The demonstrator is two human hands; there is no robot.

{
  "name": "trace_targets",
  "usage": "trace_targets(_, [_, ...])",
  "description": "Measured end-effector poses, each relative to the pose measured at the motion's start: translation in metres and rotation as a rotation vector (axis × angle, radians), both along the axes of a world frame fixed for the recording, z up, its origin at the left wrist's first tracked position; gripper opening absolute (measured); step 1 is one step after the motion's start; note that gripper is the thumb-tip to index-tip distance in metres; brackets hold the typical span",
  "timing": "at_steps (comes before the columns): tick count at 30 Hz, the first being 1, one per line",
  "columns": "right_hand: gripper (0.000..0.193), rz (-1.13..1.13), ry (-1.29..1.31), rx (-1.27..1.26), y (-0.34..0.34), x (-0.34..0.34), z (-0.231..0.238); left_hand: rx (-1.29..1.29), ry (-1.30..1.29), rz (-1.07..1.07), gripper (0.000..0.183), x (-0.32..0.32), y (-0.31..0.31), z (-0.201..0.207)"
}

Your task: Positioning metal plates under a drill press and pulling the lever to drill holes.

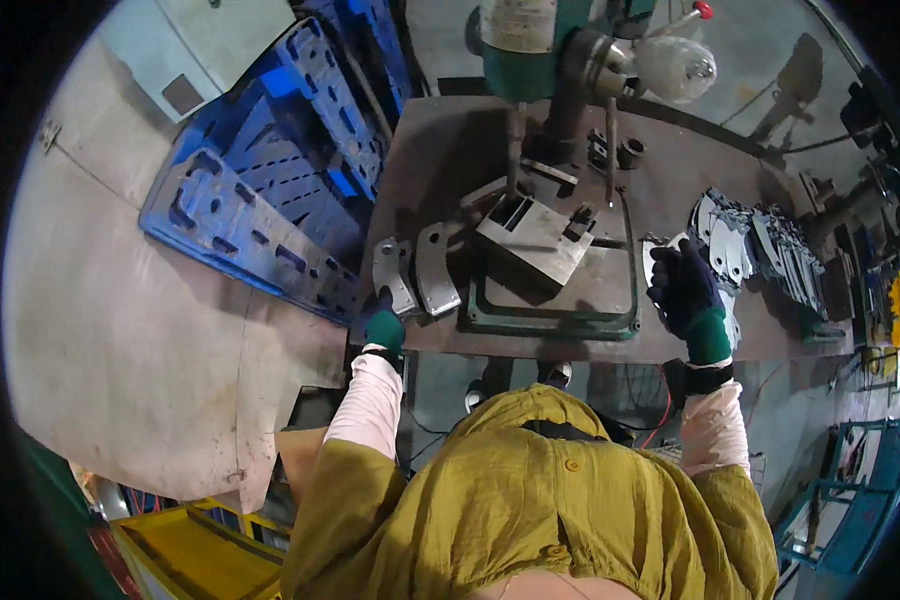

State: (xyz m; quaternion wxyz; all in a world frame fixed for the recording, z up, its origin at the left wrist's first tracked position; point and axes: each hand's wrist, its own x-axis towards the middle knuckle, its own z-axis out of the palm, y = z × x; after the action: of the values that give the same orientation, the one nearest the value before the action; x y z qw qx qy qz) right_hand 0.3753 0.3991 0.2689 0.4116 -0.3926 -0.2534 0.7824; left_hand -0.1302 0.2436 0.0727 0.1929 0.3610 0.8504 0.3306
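Observation:
My left hand [383, 326], in a dark glove with a green cuff, is at the table's front left edge. Its partly hidden fingers close on the near end of a curved metal plate [394, 275]. A similar curved plate [436, 272] lies just right of it. Over on the right, my right hand [688, 295] is gloved alike, its fingers curled above loose flat metal plates [722, 245]. Whether it grips one is hidden. Between the hands, a block-shaped metal fixture [537, 240] sits on the green-edged base of a drill press [520, 60].
The brown metal table [450, 140] carries a small dark cylinder [631, 152] behind the fixture. Blue plastic pallets [270, 190] lean at the left beside a large pale panel [120, 290]. A red-knobbed lever [703, 10] sticks out at the top. A blue rack [850, 490] stands lower right.

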Motion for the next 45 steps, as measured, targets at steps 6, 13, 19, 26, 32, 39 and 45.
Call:
trace_targets(6, [0.038, -0.144, -0.123, -0.002, -0.002, 0.043, -0.053, -0.369, 0.297, -0.192, 0.05, -0.021, -0.002, -0.046])
trace_targets(13, [0.074, 0.062, -1.761, 0.328, -0.015, 0.09, -0.112, -0.53, 0.492, -0.283, 0.06, 0.022, 0.026, 0.006])
trace_targets(19, [0.08, 0.239, -2.107, 0.396, -0.014, 0.091, -0.126, 0.011, 0.236, -0.013, 0.066, 0.015, 0.037, -0.043])
trace_targets(26, [0.087, 0.404, -1.965, 0.361, 0.014, 0.093, -0.131, -0.137, 0.782, -0.268, 0.066, -0.066, -0.001, -0.101])
trace_targets(32, [0.038, 0.259, -2.117, 0.42, -0.002, 0.127, -0.142, -0.451, 0.565, -0.223, 0.072, 0.028, 0.046, 0.002])
trace_targets(39, [0.027, 0.288, -1.996, 0.608, -0.009, 0.104, -0.133, -0.056, 0.455, 0.165, 0.077, 0.012, 0.038, 0.027])
trace_targets(45, [0.024, -0.197, -1.453, 0.613, 0.022, 0.162, -0.11, 0.308, 0.211, -0.19, 0.045, 0.092, 0.063, 0.116])
